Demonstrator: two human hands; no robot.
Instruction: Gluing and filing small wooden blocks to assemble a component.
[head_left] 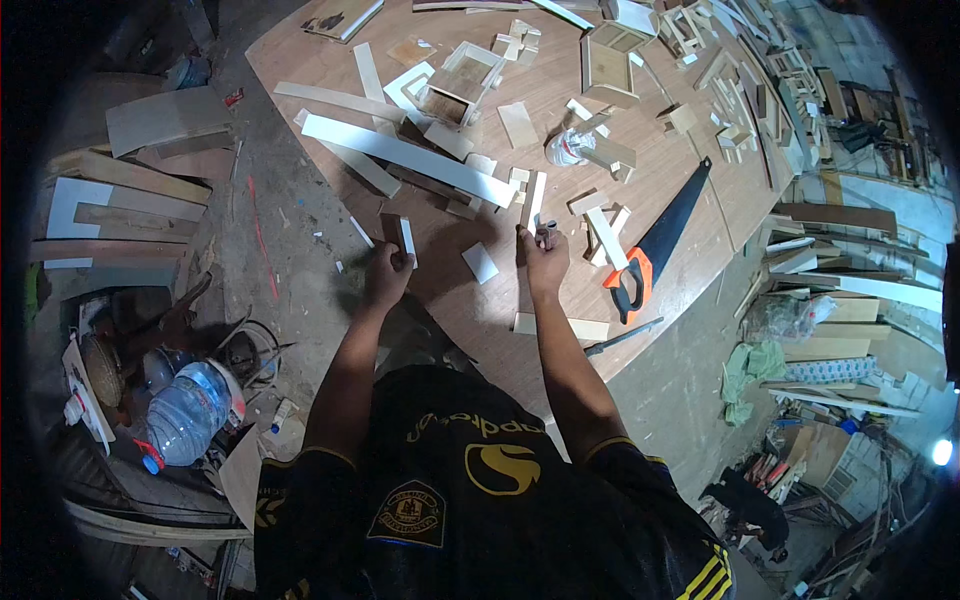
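Note:
My left hand [386,278] is closed on a short wooden block [405,236] with a white face, at the table's near left edge. To its right, my right hand [545,264] grips a narrow wooden strip [533,198] that points away from me. A small shiny metal piece [546,232] shows by its fingers; what it is, I cannot make out. Between the hands a small white square piece [480,262] lies flat on the table. A pale wooden strip [575,327] lies beside my right forearm, partly hidden by it.
A handsaw [668,232] with an orange and black handle lies on the right, near a dark rod [625,337]. Beyond my hands are a long white board [410,158], a plastic bottle [568,149], an open wooden box [448,105] and several offcuts. A large water bottle [190,410] stands lower left.

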